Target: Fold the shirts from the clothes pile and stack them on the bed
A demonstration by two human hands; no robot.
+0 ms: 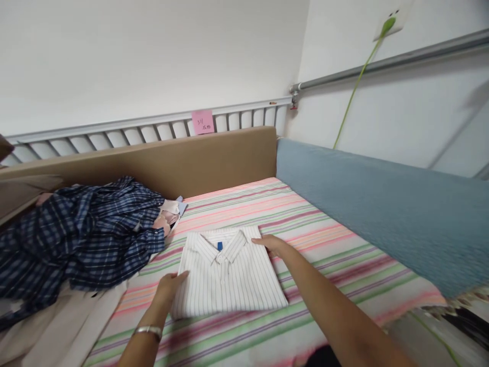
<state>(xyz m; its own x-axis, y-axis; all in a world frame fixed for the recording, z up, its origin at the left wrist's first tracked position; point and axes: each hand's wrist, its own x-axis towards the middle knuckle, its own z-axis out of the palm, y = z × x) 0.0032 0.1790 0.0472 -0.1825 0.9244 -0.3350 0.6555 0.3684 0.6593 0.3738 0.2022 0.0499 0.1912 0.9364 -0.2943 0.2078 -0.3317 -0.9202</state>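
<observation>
A white shirt with thin dark stripes lies folded into a near rectangle, collar toward the far side and a small blue label inside the neck. At its left edge is my left hand, thumb on top of the cloth and the other fingers partly hidden beside or under it. My right hand grips the upper right edge near the shoulder, its thumb over the fabric and its fingertips out of sight. A metal bracelet circles my left wrist.
The shirt rests on a striped cover. Left of it is a heap with a blue plaid shirt and beige clothing. A brown backboard and a blue-covered side border the surface. A pink note hangs behind.
</observation>
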